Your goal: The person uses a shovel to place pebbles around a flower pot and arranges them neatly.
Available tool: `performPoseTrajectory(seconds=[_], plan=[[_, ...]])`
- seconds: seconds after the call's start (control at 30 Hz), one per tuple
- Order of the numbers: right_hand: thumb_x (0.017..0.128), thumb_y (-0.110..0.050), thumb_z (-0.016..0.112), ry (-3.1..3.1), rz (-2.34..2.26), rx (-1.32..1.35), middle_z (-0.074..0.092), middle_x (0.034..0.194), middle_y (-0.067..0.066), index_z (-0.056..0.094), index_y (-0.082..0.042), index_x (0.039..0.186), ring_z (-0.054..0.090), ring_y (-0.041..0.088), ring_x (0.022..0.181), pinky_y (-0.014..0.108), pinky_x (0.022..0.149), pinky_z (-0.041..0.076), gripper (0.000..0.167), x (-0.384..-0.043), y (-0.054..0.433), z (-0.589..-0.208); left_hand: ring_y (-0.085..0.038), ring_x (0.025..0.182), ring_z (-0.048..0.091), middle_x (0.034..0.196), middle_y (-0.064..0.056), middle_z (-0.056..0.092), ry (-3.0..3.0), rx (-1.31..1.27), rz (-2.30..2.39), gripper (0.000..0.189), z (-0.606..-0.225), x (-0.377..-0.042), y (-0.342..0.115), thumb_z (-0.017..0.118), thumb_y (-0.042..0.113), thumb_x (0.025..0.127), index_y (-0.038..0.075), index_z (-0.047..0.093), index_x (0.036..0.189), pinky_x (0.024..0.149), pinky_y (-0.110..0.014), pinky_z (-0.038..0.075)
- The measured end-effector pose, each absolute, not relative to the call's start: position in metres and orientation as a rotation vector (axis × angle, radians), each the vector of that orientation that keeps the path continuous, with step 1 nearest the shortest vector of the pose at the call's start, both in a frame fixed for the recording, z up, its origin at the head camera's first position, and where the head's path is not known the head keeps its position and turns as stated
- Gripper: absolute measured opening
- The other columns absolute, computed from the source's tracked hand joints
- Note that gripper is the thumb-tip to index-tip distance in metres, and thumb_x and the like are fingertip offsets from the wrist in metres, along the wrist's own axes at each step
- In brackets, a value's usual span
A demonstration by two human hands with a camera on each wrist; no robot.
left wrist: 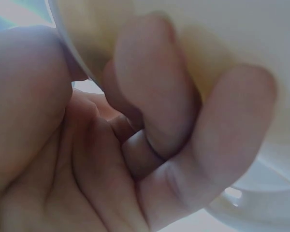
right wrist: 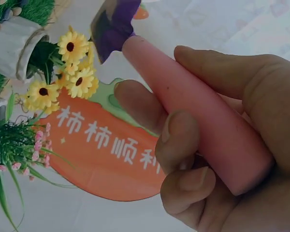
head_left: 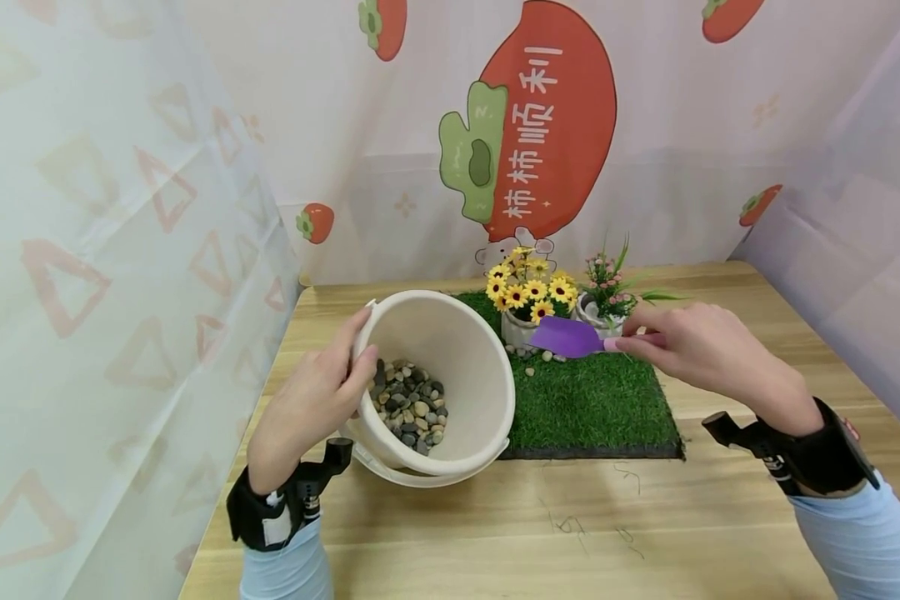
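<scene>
My left hand [head_left: 307, 404] grips the rim of a white bucket [head_left: 468, 367], thumb inside the wall and fingers curled outside. The bucket leans, its mouth turned up and toward the right. Mixed grey and tan pebbles [head_left: 412, 407] lie in the bottom of it. In my right hand [head_left: 708, 348] is a small trowel with a purple blade [head_left: 567, 337]; the fingers wrap its pink handle [right wrist: 198, 111]. The blade is held in front of a pot of yellow flowers [head_left: 528, 289], above green turf [head_left: 581, 408]. Whether the blade carries anything I cannot tell.
A second pot with pink flowers [head_left: 606, 287] stands right of the yellow ones. Several pebbles [head_left: 547, 356] lie on the turf by the pots. Dark strands [head_left: 570, 525] are on the wooden table [head_left: 645, 533]. A printed curtain [head_left: 390, 183] closes off the back.
</scene>
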State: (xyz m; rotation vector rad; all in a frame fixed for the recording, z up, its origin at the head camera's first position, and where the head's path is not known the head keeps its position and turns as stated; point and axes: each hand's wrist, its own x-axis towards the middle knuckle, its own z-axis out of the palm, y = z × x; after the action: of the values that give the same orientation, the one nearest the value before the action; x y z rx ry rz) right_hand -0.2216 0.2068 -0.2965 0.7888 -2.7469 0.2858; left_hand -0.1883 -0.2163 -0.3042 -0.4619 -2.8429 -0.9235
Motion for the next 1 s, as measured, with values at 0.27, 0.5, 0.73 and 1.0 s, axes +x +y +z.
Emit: performPoseTrajectory(seconds=[0.27, 0.5, 0.73, 1.0], plan=[[0.089, -0.031, 0.072, -2.688, 0.327, 0.889, 0.062, 0.072, -0.019, 0.071, -0.030, 0.091, 0.042, -0.006, 0.054, 0.021, 0.052, 0.035, 0.003, -0.224, 0.197, -0.292, -0.008, 0.046, 0.055, 0.063, -0.001, 0.058, -2.824, -0.482, -0.916, 0.053, -0.304, -0.189, -0.217, 0.041, 0.029, 0.105, 0.014, 0.029, 0.154, 0.045, -0.028, 0.045], [0.092, -0.039, 0.067, -2.757, 0.325, 0.881, 0.058, 0.067, -0.020, 0.070, -0.033, 0.092, 0.044, -0.004, 0.055, 0.022, 0.055, 0.036, 0.007, -0.224, 0.185, -0.287, -0.007, 0.047, 0.054, 0.063, -0.001, 0.057, -2.824, -0.479, -0.896, 0.053, -0.303, -0.189, -0.217, 0.041, 0.028, 0.105, 0.014, 0.029, 0.154, 0.045, -0.027, 0.045], [0.089, -0.039, 0.070, -2.635, 0.280, 1.046, 0.034, 0.052, -0.022, 0.066, -0.034, 0.084, 0.027, -0.005, 0.046, 0.019, 0.048, 0.023, 0.008, -0.228, 0.174, -0.291, -0.008, 0.048, 0.052, 0.061, 0.000, 0.056, -2.812, -0.476, -0.856, 0.053, -0.303, -0.189, -0.215, 0.042, 0.028, 0.104, 0.015, 0.031, 0.154, 0.046, -0.027, 0.044], [0.092, -0.043, 0.066, -2.629, 0.256, 1.219, 0.033, 0.055, -0.021, 0.058, -0.031, 0.076, 0.025, -0.005, 0.046, 0.018, 0.048, 0.022, 0.022, -0.234, 0.147, -0.294, -0.008, 0.048, 0.053, 0.061, -0.001, 0.057, -2.813, -0.466, -0.876, 0.052, -0.305, -0.190, -0.213, 0.041, 0.028, 0.104, 0.016, 0.032, 0.153, 0.046, -0.027, 0.044]])
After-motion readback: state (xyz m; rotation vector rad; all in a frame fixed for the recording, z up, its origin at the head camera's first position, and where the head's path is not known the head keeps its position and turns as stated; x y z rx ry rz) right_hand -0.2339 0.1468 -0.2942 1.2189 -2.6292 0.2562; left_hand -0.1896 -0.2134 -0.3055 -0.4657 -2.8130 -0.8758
